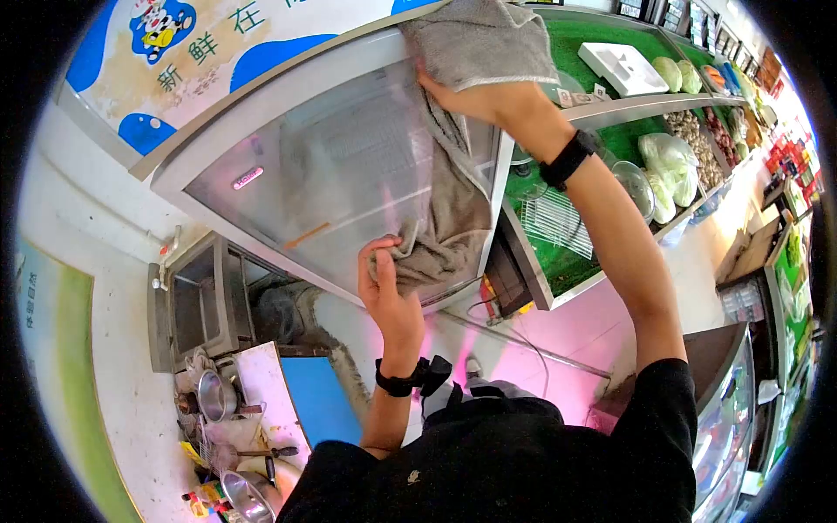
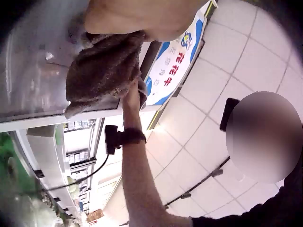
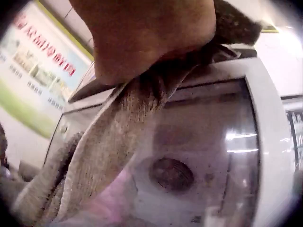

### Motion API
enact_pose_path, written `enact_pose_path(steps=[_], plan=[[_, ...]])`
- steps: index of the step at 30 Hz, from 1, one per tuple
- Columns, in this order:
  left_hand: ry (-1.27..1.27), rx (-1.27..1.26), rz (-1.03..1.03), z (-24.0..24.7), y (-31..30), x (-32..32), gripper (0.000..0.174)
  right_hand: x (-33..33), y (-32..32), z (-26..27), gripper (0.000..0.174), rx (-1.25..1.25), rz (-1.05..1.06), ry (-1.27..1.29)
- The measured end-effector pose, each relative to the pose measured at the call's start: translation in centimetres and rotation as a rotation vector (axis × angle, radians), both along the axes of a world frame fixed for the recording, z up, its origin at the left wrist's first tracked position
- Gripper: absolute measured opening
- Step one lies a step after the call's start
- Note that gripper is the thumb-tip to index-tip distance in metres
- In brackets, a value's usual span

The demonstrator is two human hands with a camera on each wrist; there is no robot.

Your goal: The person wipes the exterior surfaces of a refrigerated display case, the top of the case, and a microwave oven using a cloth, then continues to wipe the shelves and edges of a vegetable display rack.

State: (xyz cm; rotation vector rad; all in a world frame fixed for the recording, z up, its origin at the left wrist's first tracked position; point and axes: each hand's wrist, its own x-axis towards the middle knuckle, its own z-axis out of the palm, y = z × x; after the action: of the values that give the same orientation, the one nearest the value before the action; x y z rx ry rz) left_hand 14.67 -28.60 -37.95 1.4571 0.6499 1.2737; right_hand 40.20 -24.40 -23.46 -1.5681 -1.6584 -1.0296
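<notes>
A long grey towel [image 1: 449, 222] hangs down the glass door [image 1: 323, 174] of a white-framed Haier cabinet. Near the door's top corner, my right hand [image 1: 488, 100] grips the towel's upper part, and one end of the cloth folds back over the fingers. Lower on the pane, my left hand [image 1: 392, 292] holds the bunched lower end, thumb and fingertips at its edge. The left wrist view shows the right hand [image 2: 132, 100] partly behind the dark cloth [image 2: 104, 71]. In the right wrist view the right hand [image 3: 151, 38] is close above the towel [image 3: 113, 137], its fingers hidden.
To the right, a shelf on green matting [image 1: 575, 35] bears a white tray [image 1: 622, 70] and bagged cabbages [image 1: 667, 170]. Metal bowls [image 1: 216, 397] and utensils crowd the lower left, beside a blue panel [image 1: 323, 401]. A printed sign [image 1: 200, 44] borders the cabinet's top.
</notes>
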Motion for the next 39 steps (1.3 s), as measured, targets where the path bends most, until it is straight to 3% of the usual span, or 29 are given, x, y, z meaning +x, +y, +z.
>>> enact_pose_path(steps=[7, 9, 12, 15, 19, 20, 22, 25, 27, 29, 30, 31, 35, 37, 39], plan=[[-0.13, -0.105, -0.036, -2.1, -1.7, -2.1, 0.022, -5.2, 3.2, -2.1, 0.047, 0.218, 0.11, 0.039], [-0.104, -0.138, -0.017, -2.0, -1.7, -1.2, 0.022, -4.0, 2.2, -1.1, 0.048, 0.164, 0.11, -0.001], [-0.25, -0.316, -0.239, -1.3, -1.5, -0.6, 0.022, -0.3, 0.3, 0.8, 0.05, -0.082, 0.044, -0.013], [-0.145, -0.166, -0.156, -1.4, -1.3, -3.4, 0.022, -1.6, 0.3, 0.0, 0.051, -0.042, 0.048, 0.029], [-0.346, -0.302, -0.11, -1.9, -1.4, -4.4, 0.021, -8.8, 4.6, -1.8, 0.053, 0.168, 0.167, 0.006], [-0.068, -0.138, -0.053, -1.8, -1.0, -4.3, 0.021, -9.7, 5.5, -1.6, 0.054, 0.184, 0.18, -0.001], [-0.122, -0.135, -0.11, -0.9, -0.2, -4.4, 0.019, -10.1, 7.0, -1.0, 0.055, 0.207, 0.194, -0.038], [-0.219, -0.162, -0.151, -1.0, 1.2, -7.1, 0.014, -6.0, 4.9, -1.0, 0.056, 0.015, 0.145, -0.102], [-0.103, -0.131, -0.018, -2.6, 1.8, -10.8, 0.02, -3.7, 4.5, -2.3, 0.055, -0.16, 0.032, -0.017], [0.006, -0.094, 0.111, -4.0, 2.0, -14.5, 0.025, -7.8, 3.5, -0.2, 0.054, -0.195, -0.014, 0.167], [-0.191, -0.189, 0.065, -4.1, 1.9, -16.1, 0.024, -8.9, 6.1, -1.5, 0.049, -0.024, 0.137, 0.273], [-0.384, -0.289, 0.005, -4.1, 1.9, -17.1, 0.023, -10.5, 7.1, -1.9, 0.049, -0.03, 0.131, 0.263], [-0.335, -0.332, -0.16, -3.9, 4.6, -17.8, 0.018, -18.0, 9.7, -2.5, 0.045, 0.183, 0.133, 0.024], [-0.481, -0.375, -0.285, -3.8, 6.5, -17.8, 0.018, -18.2, 9.5, -1.5, 0.044, 0.219, 0.138, -0.057], [-0.383, -0.393, -0.293, -3.6, 8.5, -19.7, 0.019, -14.9, 6.7, 0.4, 0.051, -0.051, -0.003, -0.273]])
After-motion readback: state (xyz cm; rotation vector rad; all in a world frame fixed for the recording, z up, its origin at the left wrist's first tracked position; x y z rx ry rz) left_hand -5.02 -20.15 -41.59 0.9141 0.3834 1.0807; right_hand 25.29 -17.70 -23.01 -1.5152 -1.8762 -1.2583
